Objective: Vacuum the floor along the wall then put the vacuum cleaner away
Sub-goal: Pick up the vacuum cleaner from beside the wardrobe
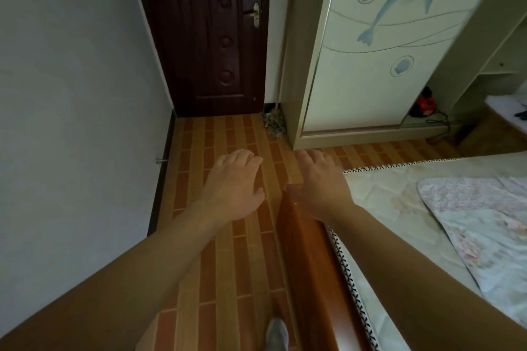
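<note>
Brick-patterned floor (242, 265): left hand (232, 182) and right hand (319, 179) hover, fingers (248, 157) loosely spread, empty, beside glossy wooden bed frame (305, 251).

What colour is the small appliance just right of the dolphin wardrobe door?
The appliance is orange-red and black; the head view shows it.

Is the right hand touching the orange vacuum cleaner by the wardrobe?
Apart. The head view shows the right hand near the bed corner, while the vacuum cleaner sits far off by the wardrobe, floor between them.
</note>
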`<state>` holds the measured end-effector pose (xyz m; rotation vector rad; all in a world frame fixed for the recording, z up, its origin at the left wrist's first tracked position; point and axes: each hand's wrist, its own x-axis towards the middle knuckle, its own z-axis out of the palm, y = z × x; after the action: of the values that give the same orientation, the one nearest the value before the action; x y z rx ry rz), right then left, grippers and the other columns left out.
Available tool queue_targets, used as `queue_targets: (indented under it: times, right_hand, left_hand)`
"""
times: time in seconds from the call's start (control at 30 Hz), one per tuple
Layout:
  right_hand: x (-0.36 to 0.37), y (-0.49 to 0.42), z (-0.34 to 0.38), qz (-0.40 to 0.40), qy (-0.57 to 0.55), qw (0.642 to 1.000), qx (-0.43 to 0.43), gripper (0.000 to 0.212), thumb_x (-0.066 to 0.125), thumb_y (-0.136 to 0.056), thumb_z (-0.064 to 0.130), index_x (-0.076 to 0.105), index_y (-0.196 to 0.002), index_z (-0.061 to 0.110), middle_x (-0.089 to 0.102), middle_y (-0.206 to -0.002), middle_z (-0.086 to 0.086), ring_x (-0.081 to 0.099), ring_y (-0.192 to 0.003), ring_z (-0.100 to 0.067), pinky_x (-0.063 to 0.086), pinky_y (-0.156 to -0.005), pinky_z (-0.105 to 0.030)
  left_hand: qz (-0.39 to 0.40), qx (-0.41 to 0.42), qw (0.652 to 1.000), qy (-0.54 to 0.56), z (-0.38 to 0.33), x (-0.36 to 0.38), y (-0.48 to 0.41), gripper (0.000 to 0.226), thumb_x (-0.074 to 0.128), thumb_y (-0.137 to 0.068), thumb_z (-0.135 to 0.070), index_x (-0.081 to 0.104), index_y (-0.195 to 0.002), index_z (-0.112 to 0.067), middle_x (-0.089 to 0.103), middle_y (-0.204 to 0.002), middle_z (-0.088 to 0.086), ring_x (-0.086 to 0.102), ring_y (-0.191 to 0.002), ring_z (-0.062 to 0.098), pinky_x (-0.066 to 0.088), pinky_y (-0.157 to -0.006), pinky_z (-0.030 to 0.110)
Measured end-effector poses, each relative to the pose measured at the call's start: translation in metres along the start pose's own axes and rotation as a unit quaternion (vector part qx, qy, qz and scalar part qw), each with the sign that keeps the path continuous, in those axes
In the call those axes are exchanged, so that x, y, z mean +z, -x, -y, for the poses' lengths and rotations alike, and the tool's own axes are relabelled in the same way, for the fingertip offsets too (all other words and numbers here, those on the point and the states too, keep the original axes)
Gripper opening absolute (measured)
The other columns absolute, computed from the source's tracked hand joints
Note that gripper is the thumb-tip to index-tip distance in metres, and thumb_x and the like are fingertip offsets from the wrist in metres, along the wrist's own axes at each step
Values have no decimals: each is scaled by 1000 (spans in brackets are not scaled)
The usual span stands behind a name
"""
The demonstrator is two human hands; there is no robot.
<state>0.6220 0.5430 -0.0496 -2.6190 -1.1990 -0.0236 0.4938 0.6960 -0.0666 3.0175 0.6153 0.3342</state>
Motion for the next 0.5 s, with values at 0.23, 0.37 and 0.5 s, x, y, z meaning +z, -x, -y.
queue_targets:
  times: [0.23, 0.37, 0.5]
  right_hand:
    - [28, -129, -25, -6, -12, 1000, 16, 81, 65, -92, 50, 29, -157, 20, 42, -155, -6, 38, -143, -28, 38, -115, -48]
    - [38, -196, -30, -10, -24, 1000, 7, 71, 67, -90, 44, 38, -150, 19, 50, -147, -7, 45, -135, -29, 40, -109, -46]
    - [54, -257, -23, 1, -20, 1000, 13, 78, 69, -87, 48, 36, -152, 20, 50, -147, -7, 44, -137, -30, 42, -109, -49]
  left_hand:
    - [7, -21, 1000, -16, 38, 33, -125, 71, 56, -87, -51, 37, -150, -24, 41, -153, -1, 32, -145, 19, 24, -119, 43]
    - [13, -26, 999, -24, 63, 43, -180, 70, 56, -87, -51, 39, -149, -25, 43, -151, -2, 33, -144, 18, 25, -118, 41]
    - [18, -36, 999, -22, 97, 56, -226, 71, 57, -86, -52, 38, -149, -26, 43, -150, -4, 34, -143, 17, 24, -118, 41]
